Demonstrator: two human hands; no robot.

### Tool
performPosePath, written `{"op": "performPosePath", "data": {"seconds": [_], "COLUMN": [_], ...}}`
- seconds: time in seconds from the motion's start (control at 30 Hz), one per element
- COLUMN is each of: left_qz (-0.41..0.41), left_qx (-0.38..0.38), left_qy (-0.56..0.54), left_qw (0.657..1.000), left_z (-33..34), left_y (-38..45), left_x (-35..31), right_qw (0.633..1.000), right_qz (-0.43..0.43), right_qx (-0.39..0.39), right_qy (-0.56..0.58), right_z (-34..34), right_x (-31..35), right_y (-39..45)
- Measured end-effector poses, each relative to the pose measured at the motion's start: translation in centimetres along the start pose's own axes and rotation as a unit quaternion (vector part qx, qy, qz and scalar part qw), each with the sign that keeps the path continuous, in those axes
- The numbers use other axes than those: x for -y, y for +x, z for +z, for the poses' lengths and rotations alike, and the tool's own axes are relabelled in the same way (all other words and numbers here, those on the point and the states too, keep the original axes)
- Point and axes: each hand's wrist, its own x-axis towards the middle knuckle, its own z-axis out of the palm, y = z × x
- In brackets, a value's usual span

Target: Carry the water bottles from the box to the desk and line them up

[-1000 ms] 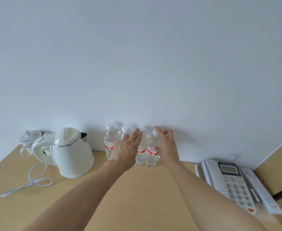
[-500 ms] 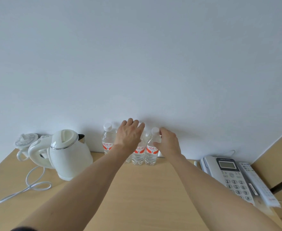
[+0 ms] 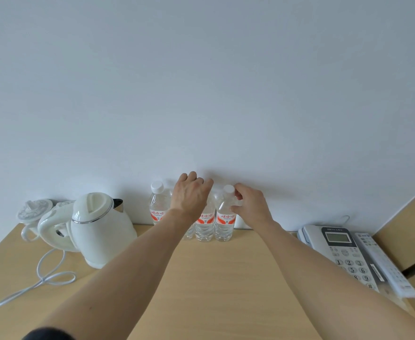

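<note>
The head view looks over a light wooden desk (image 3: pixel 213 278) set against a white wall (image 3: pixel 201 82); four water bottles stand upright in a row at the desk's far edge, at about twelve o'clock from the person, touching or just beside one another; the leftmost bottle (image 3: pixel 157 204) stands free with its white cap showing; the second bottle (image 3: pixel 189 233) is almost wholly hidden behind the left wrist; the third bottle (image 3: pixel 204 223) shows its lower body and label; the rightmost bottle (image 3: pixel 224 219) shows cap, shoulder and label; each visible label is white and red-orange with red characters too small to read surely. Two hands reach in; the left hand (image 3: pixel 189 196) lies palm-down over the tops of the second and third bottles, fingers bent forward over them, and whether it grips either one cannot be told; the right hand (image 3: pixel 249 204) pinches the neck and shoulder of the rightmost bottle, thumb and fingertips curled against it just under the cap. At ten o'clock stands one white electric kettle (image 3: pixel 101 224); behind it at its left lies its round base (image 3: pixel 34 209), and one white cord (image 3: pixel 42 278) loops across the desk at nine o'clock. At two o'clock sits one grey desk telephone (image 3: pixel 341 251) with a small screen and number keys; just beside it lies one white remote control (image 3: pixel 383 263); its writing is unreadable.
</note>
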Motion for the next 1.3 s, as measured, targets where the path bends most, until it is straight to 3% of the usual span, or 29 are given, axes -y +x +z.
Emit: {"op": "performPosePath", "data": {"seconds": [0.33,0.67,0.97,1.3], "left_qz": [0.003,-0.005,0.118,0.258], "left_qx": [0.017,-0.018,-0.049,0.048], "left_qy": [0.019,-0.095,-0.153,-0.145], "left_qw": [1.0,0.995,0.98,0.954], "left_z": [-0.8,-3.8,-6.8,-7.5], "left_y": [-0.4,0.4,2.3,-0.9], "left_x": [-0.2,-0.8,-8.7,-21.8], "right_qw": [0.996,0.987,0.96,0.889], "right_qz": [0.017,0.119,0.227,0.407], "right_qx": [0.053,-0.008,-0.012,-0.044], "right_qy": [-0.065,-0.105,-0.162,-0.205], "right_z": [-0.8,-2.9,-6.7,-13.8], "right_x": [0.8,0.0,-2.9,-8.5], "right_y": [-0.1,-2.2,-9.0,-22.5]}}
